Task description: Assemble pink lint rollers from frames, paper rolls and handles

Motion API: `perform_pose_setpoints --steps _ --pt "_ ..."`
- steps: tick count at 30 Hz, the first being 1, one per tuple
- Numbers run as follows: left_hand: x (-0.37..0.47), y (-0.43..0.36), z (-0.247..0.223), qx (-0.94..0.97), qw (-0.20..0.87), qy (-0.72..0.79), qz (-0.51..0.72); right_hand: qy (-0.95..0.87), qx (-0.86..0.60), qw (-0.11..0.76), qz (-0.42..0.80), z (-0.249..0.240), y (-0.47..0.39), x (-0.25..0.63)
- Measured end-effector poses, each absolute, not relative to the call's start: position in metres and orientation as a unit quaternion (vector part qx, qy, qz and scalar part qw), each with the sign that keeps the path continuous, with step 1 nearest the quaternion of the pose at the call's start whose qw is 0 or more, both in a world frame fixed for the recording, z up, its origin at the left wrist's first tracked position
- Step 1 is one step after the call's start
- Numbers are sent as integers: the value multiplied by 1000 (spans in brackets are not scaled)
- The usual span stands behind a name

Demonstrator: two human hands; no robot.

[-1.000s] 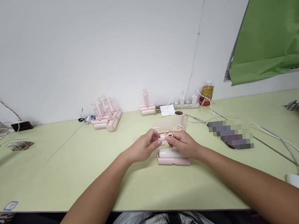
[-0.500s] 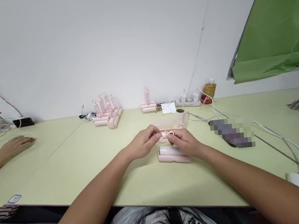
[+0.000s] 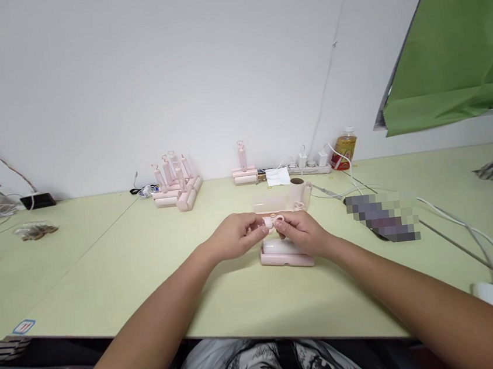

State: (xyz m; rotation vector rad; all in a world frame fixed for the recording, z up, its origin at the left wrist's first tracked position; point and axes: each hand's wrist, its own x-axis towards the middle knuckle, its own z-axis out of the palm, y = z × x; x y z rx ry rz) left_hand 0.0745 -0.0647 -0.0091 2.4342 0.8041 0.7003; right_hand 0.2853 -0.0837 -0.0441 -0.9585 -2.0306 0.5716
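Note:
Between my two hands is a small pale pink piece (image 3: 268, 222) with a ring (image 3: 279, 220) at its right end. My left hand (image 3: 236, 236) is closed on the piece's left side, and the fingers of my right hand (image 3: 301, 231) pinch the ring. Just below them lies a white roller (image 3: 281, 246) in a pink tray-like case (image 3: 286, 260) on the table. Behind my hands are a translucent pale cover (image 3: 270, 203), an upright pink cylinder with a dark opening (image 3: 297, 187) and a small clear-pink tube (image 3: 307, 194).
Pink assemblies (image 3: 189, 195) stand at the back left, another (image 3: 245, 176) at the back centre. A power strip (image 3: 311, 170), a bottle (image 3: 345, 148) and a blurred-out dark object (image 3: 380, 218) with cables are on the right. Brown pieces in plastic (image 3: 35, 230) lie far left.
My left fingers have shifted slightly and now curl lower around the small piece; my right hand has barely moved. Another person's hand and forearm at the far left have left the view.

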Motion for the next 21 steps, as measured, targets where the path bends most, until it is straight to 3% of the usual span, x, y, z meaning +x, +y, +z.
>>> perform_pose_setpoints --steps 21 --pt "73 -62 -10 926 108 319 173 -826 -360 360 242 -42 -83 288"
